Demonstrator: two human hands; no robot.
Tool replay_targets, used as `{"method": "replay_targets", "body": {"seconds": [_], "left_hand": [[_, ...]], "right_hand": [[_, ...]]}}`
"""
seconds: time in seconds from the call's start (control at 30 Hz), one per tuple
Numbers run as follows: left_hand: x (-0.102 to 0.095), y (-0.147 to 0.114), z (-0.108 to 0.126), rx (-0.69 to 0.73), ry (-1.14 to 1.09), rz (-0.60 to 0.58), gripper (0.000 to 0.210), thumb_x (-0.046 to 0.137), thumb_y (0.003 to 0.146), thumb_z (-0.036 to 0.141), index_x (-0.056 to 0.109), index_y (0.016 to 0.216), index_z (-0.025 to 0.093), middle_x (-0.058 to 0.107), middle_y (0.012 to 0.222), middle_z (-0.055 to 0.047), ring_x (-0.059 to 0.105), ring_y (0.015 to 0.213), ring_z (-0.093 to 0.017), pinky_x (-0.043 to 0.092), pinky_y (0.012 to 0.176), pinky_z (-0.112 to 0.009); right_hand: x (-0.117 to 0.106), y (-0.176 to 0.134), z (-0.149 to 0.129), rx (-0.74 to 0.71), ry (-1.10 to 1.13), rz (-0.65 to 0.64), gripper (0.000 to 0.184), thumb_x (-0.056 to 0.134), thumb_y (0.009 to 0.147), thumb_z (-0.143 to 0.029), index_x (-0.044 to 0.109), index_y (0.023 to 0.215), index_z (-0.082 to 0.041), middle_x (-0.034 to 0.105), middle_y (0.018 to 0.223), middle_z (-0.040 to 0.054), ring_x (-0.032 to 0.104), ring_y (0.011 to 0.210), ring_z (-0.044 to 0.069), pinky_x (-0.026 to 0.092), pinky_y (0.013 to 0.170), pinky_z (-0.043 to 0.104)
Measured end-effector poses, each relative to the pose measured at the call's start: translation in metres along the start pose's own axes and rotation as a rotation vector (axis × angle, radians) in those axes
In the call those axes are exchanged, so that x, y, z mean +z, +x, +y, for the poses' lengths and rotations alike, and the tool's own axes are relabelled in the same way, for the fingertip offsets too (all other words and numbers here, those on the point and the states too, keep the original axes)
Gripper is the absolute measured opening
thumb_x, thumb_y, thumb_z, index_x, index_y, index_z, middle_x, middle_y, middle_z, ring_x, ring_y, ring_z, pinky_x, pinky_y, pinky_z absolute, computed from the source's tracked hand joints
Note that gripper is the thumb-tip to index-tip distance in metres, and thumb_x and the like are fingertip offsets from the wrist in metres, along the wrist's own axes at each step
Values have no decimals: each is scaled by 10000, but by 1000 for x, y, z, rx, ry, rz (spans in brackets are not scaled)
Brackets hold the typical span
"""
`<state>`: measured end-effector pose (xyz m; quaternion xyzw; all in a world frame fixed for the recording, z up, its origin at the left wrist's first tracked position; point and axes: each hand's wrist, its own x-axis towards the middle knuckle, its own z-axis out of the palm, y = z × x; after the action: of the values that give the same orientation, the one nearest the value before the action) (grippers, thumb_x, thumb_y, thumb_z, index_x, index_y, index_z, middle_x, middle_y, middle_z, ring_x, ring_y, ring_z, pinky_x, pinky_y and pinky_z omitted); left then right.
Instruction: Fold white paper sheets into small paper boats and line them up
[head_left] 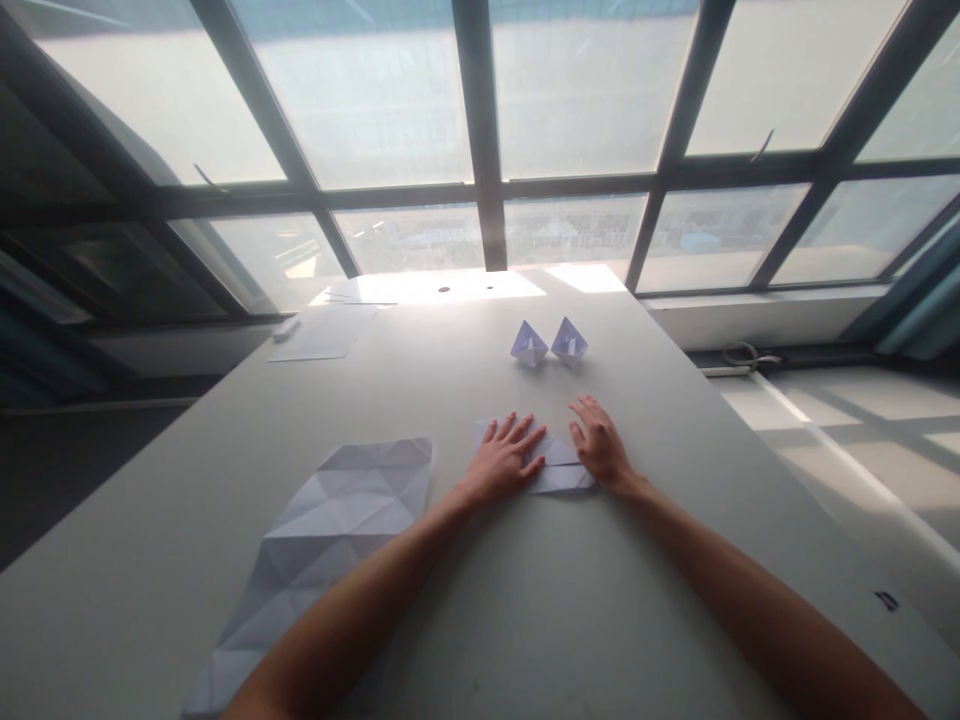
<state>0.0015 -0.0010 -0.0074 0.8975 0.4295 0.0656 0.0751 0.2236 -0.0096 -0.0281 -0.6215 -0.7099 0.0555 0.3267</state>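
Observation:
A folded sheet of white paper (561,478) lies flat on the table between my hands, creases and a flap edge showing. My left hand (510,455) rests on its left part with fingers spread, hiding some of it. At its right edge is my right hand (600,440), fingers stretched forward and the side of the palm against the paper. Neither hand grips anything. Beyond them stand two small folded paper boats (529,345), (570,342) side by side. To the left, partly under my left forearm, lies a large creased sheet of paper (337,500).
The white table (465,380) runs up to large framed windows. Flat paper sheets (324,333) lie at its far left, beside a small white object (286,329). A small dark mark (887,600) shows near the right edge. A coiled cable (741,355) sits beyond the table's right side.

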Motion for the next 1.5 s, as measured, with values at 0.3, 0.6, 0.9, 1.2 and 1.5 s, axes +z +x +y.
{"method": "replay_targets", "body": {"seconds": [0.3,0.6,0.9,1.2,1.5], "left_hand": [[2,0,-1,-2,4,6,581,309,974,601,300,1513,383,217,1613,28,109,1492,-297,105,1189,-525],[1,1,-1,8,1,-1,595,302,973,604,278,1522,377,212,1614,25,101,1494,-297,104,1189,-523],[1,0,0,4,-1,3,602,307,973,601,282,1524,361,217,1613,20,107,1493,-293,103,1191,-515],[1,1,-1,-5,-7,-7,616,309,969,606,292,1524,339,207,1614,17,99,1496,-285,99,1194,-513],[2,1,-1,-1,-10,2,604,309,969,608,309,1515,350,201,1616,17,89,1496,-300,108,1189,-527]], "right_hand": [[-4,-4,-8,-157,-129,-327,514,453,969,-345,434,1456,-181,278,1582,142,173,1478,265,145,1178,501],[-2,-3,-6,-144,-124,-331,485,362,976,-222,442,1454,-195,308,1572,120,204,1473,240,151,1180,494],[-2,-2,-6,-143,-121,-332,473,375,969,-205,467,1433,-197,341,1560,108,230,1465,228,147,1182,483],[5,-8,1,127,-153,-133,445,435,950,-246,523,1374,-145,379,1522,187,277,1441,296,205,1153,537],[0,3,10,26,-4,-18,454,412,972,-357,559,1335,-125,443,1482,168,293,1436,260,269,1152,453]]}}
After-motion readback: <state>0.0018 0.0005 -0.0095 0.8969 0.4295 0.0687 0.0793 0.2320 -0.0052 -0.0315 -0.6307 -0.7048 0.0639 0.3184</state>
